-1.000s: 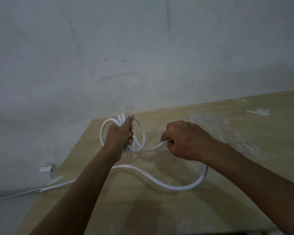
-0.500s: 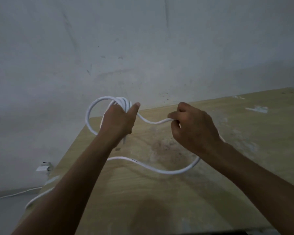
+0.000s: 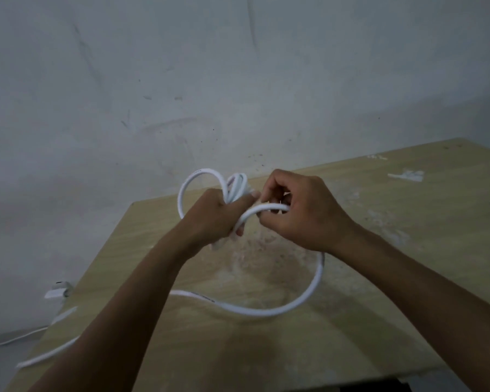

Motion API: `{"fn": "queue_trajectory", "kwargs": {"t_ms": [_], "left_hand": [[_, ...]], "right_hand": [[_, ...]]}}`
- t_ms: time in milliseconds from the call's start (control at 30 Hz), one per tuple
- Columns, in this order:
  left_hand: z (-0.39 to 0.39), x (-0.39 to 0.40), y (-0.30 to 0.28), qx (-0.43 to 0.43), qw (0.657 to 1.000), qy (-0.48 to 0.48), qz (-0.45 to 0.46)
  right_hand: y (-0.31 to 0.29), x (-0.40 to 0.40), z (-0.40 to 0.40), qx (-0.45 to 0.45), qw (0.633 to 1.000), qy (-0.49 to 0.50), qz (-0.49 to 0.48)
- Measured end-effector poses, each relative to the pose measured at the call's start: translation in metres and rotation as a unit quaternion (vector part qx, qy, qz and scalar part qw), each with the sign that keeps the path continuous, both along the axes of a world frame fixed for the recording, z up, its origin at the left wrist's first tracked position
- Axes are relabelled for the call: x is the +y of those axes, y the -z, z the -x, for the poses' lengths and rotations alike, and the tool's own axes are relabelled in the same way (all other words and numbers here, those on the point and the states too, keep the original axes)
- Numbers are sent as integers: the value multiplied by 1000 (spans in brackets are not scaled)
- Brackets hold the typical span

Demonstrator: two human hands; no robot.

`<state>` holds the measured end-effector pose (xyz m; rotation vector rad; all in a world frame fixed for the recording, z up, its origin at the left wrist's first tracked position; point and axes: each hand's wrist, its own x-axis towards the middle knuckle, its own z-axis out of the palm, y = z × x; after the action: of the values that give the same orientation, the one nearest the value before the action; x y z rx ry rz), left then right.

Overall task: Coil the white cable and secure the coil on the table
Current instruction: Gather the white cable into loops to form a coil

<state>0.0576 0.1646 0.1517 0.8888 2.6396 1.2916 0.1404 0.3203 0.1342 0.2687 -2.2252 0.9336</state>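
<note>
My left hand (image 3: pixel 211 217) grips a bundle of white cable loops (image 3: pixel 193 181), held up above the wooden table (image 3: pixel 309 349). My right hand (image 3: pixel 300 210) is right beside it, fingers curled round a strand of the same white cable (image 3: pixel 266 208) that runs over to the left hand. From under the right wrist the loose cable (image 3: pixel 300 301) sweeps down in a wide arc across the table, passes under my left forearm and runs off the table's left edge.
A grey wall stands behind the table. A small white plug or adapter (image 3: pixel 58 290) lies on the floor left of the table, with thin cable trailing left. White paint smears (image 3: pixel 406 175) mark the table's far right.
Both hands have come together: the right hand moved left up to the left hand with its strand, and the coil stays raised off the table.
</note>
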Motion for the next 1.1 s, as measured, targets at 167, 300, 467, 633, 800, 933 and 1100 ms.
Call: {"fn": "queue_trajectory", "kwargs": {"t_ms": [167,300,467,633,800,933,1100], "left_hand": [[31,-24,-9,-4,994,-99,-55],[37,-42,0,-5,997,-69,33],[27,-44,8,-107,993,7,52],[21,-40,19,-333,921,-25,-198],[22,-38,22,-356,908,6,-220],[33,-41,8,-290,920,6,-264],[48,-48,-6,-230,937,-27,-262]], "right_hand": [[9,11,-6,-281,873,-169,362],[22,17,-2,-222,885,-206,354],[7,-7,19,-84,976,-64,193],[5,-17,27,-58,990,-24,128],[15,-18,34,-115,973,-23,200],[28,-22,19,-244,813,-220,481],[61,-36,0,-302,665,-416,542]]}}
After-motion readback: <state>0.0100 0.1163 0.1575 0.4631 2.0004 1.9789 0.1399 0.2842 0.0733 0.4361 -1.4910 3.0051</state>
